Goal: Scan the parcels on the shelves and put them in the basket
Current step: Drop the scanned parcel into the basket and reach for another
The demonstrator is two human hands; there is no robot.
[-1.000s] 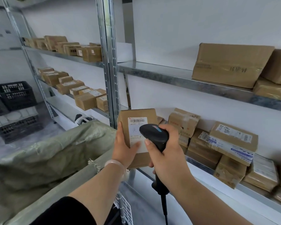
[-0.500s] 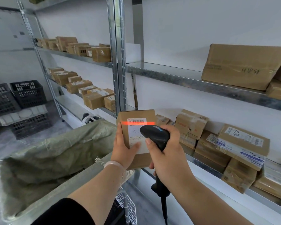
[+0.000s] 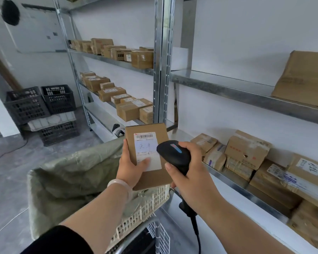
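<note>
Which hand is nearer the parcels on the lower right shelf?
Right. The right hand, gripping the scanner, is just left of those parcels; the left hand, holding a labelled parcel, is farther left.

- A flat brown cardboard parcel (image 3: 147,149) stands upright in the left hand (image 3: 129,168). The thumb lies on its white label, which has a barcode at the top.
- The black scanner (image 3: 173,155), gripped by the right hand (image 3: 190,173), sits just beside the parcel's right edge, and its cable hangs down.
- The white lattice basket (image 3: 145,213), lined with a green woven sack (image 3: 72,176), sits below the parcel.
- More taped brown boxes (image 3: 246,151) lie stacked on the metal shelf (image 3: 228,179) at right.
</note>
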